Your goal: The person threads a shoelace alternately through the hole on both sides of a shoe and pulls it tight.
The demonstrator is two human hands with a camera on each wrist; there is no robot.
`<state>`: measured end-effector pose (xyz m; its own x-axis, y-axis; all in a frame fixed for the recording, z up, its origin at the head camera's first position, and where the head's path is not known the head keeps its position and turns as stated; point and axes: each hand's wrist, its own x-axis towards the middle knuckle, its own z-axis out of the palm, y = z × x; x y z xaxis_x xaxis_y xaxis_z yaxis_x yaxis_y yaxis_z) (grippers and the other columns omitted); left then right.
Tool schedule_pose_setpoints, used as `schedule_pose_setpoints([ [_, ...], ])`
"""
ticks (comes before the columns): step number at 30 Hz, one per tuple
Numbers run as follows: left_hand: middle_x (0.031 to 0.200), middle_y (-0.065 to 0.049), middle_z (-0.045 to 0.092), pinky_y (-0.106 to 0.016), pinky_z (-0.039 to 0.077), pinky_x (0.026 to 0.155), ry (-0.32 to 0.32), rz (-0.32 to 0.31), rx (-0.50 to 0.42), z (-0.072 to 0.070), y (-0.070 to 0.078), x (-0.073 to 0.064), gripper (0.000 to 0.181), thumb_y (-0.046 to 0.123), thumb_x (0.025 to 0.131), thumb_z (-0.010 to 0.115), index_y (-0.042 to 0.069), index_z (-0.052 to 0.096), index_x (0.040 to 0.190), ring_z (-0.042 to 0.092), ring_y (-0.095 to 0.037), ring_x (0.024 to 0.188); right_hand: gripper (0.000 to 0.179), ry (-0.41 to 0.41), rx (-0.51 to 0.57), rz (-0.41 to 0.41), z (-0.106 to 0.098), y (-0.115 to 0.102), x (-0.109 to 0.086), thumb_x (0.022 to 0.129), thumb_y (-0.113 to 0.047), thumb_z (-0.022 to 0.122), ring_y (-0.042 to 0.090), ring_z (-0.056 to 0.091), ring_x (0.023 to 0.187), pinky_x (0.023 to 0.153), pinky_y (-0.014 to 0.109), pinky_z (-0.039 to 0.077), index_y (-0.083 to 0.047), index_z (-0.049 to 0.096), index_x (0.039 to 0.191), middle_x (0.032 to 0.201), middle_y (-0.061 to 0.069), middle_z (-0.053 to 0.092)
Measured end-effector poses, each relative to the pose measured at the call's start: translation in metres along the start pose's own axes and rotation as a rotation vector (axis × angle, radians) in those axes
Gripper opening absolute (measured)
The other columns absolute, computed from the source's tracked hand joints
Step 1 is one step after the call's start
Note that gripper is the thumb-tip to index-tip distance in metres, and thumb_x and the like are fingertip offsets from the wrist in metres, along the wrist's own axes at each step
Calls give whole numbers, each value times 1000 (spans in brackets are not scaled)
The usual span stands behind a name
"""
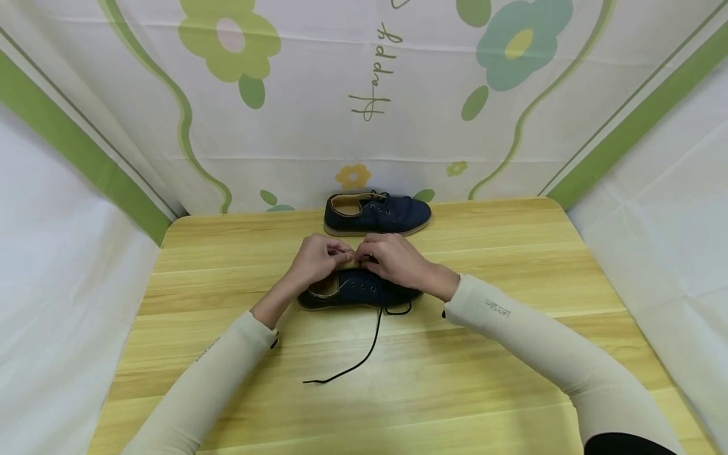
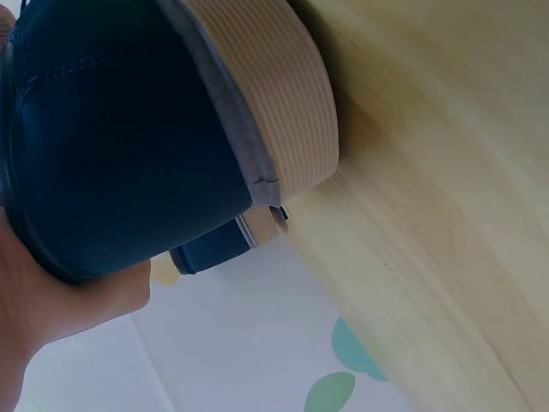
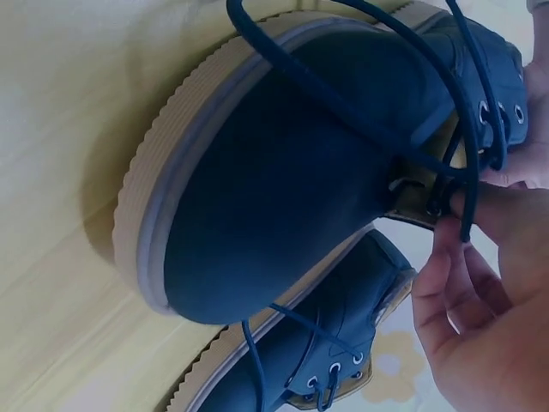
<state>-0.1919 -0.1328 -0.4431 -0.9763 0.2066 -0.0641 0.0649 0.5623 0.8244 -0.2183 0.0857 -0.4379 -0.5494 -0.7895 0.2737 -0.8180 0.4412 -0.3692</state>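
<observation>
A navy lace-up shoe (image 1: pixel 358 291) with a tan sole lies on the wooden table, toe to the right. Over its far eyelet side, my right hand (image 1: pixel 395 259) pinches the dark shoelace (image 3: pixel 467 184) between thumb and fingers. Close beside it, my left hand (image 1: pixel 316 258) has thumb and forefinger brought together at the lace, above the shoe opening. The pinched bit is mostly hidden by the fingers. One long lace end (image 1: pixel 372 344) trails over the near side onto the table. In the left wrist view, the shoe's heel (image 2: pixel 129 146) covers most of that hand.
A second navy shoe (image 1: pixel 392 213), its lace threaded through the eyelets, stands behind at the table's (image 1: pixel 466 379) back edge. A white cloth (image 1: pixel 318 126) printed with flowers hangs right behind it. More white cloth borders both sides.
</observation>
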Motion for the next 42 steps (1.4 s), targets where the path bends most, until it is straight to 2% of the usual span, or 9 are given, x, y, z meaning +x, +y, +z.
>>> schedule_pose_setpoints([
  [9, 94, -6, 81, -34, 61, 79, 1, -9, -6, 0, 0, 0, 9, 13, 99, 77, 8, 85, 101, 77, -18, 86, 9, 46, -25, 1, 6, 0, -1, 95, -10, 81, 15, 73, 88, 74, 33, 60, -13, 82, 103, 101, 1, 75],
  [15, 93, -6, 81, -36, 61, 80, 10, 6, -7, 0, -1, 0, 9, 13, 98, 78, 7, 85, 101, 78, -18, 87, 8, 32, 37, 92, 7, 0, -3, 101, -11, 74, 14, 73, 89, 77, 33, 59, -11, 79, 107, 102, 1, 77],
  [18, 92, -6, 81, -36, 62, 80, 16, 33, -2, 1, -1, 0, 9, 13, 97, 79, 6, 85, 101, 78, -19, 86, 6, 39, 107, 157, 6, 0, -5, 103, -12, 72, 13, 71, 83, 75, 31, 58, -9, 76, 106, 98, 2, 77],
  [24, 88, -4, 81, -33, 60, 74, 38, 88, 40, 4, -3, -1, 8, 14, 96, 80, 8, 85, 97, 77, -16, 80, 4, 85, 354, 321, -4, 2, -12, 103, -8, 70, 15, 69, 72, 64, 29, 55, -6, 74, 103, 88, 5, 74],
  [29, 86, -3, 81, -34, 60, 73, 51, 102, 61, 5, -3, -2, 8, 14, 96, 80, 8, 85, 97, 77, -15, 77, 5, 111, 562, 457, -16, 7, -17, 104, -7, 67, 28, 74, 75, 69, 42, 62, -2, 70, 104, 92, 17, 74],
  [33, 86, -3, 81, -34, 61, 74, 51, 106, 73, 5, -3, -3, 8, 14, 96, 80, 8, 85, 97, 77, -15, 77, 7, 130, 599, 498, -24, 14, -24, 105, -5, 66, 40, 74, 81, 74, 52, 62, 0, 69, 106, 96, 21, 75],
  [36, 87, -4, 81, -34, 61, 75, 48, 106, 77, 5, -1, -4, 8, 13, 97, 80, 7, 85, 98, 77, -16, 78, 7, 159, 602, 527, -29, 19, -30, 105, -5, 65, 39, 74, 79, 71, 43, 63, 2, 68, 106, 98, 21, 77],
  [39, 87, -4, 81, -35, 62, 75, 45, 110, 82, 5, 0, -5, 8, 13, 97, 79, 7, 85, 98, 77, -17, 78, 9, 201, 606, 559, -35, 25, -37, 105, -6, 65, 27, 75, 75, 67, 30, 61, 3, 67, 105, 99, 22, 77],
  [42, 87, -5, 81, -34, 62, 73, 45, 121, 91, 4, 1, -6, 8, 12, 97, 79, 7, 85, 98, 77, -17, 78, 10, 247, 627, 582, -43, 30, -42, 106, -6, 64, 18, 73, 71, 66, 27, 60, 4, 67, 105, 98, 22, 78],
])
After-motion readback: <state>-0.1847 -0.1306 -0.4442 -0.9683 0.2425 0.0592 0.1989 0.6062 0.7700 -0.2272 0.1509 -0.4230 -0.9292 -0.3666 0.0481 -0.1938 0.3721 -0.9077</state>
